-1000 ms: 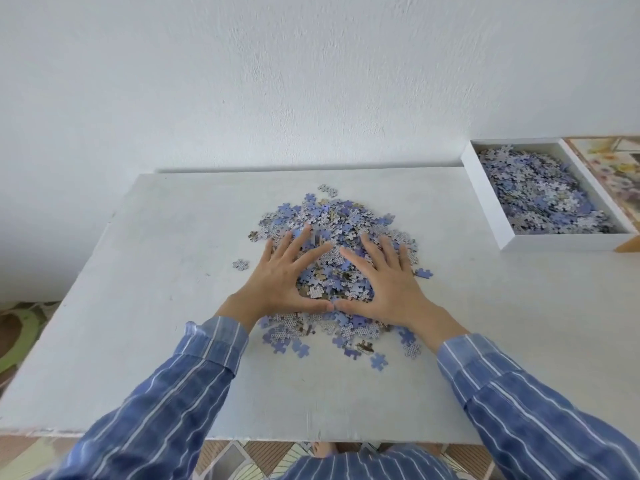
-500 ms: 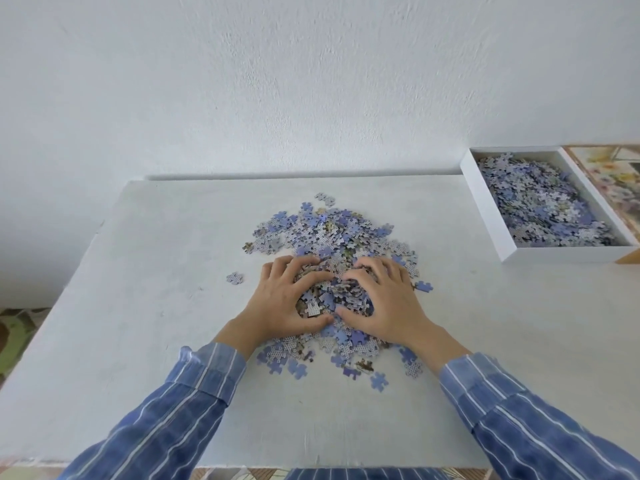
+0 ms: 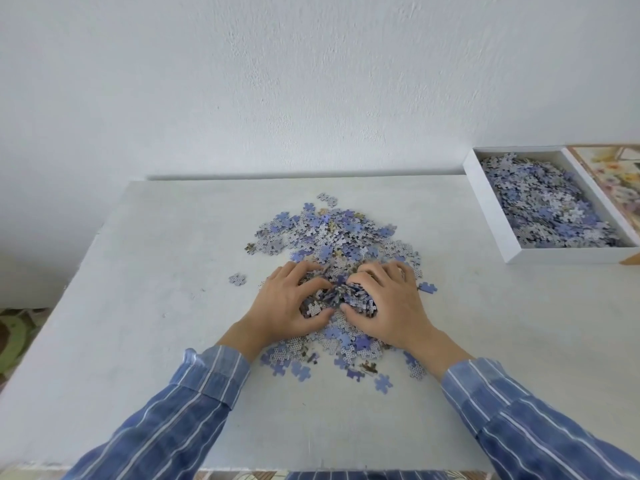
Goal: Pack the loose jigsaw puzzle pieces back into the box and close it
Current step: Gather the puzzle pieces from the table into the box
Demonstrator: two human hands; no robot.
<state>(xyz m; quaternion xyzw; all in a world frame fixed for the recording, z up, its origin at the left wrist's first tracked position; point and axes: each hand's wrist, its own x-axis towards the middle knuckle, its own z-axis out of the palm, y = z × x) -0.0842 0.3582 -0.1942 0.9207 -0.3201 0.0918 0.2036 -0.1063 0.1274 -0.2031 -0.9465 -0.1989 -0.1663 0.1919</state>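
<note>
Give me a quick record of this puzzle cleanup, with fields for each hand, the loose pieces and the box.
left hand: fingers curled round a handful of pieces
right hand: curled round the same handful, from the other side
loose pile: spread on the white table, under and beyond the hands
stray piece: alone, left of the pile
box: open, far right of the table, holds packed pieces
floral panel: right of the box, cropped; possibly the lid
</note>
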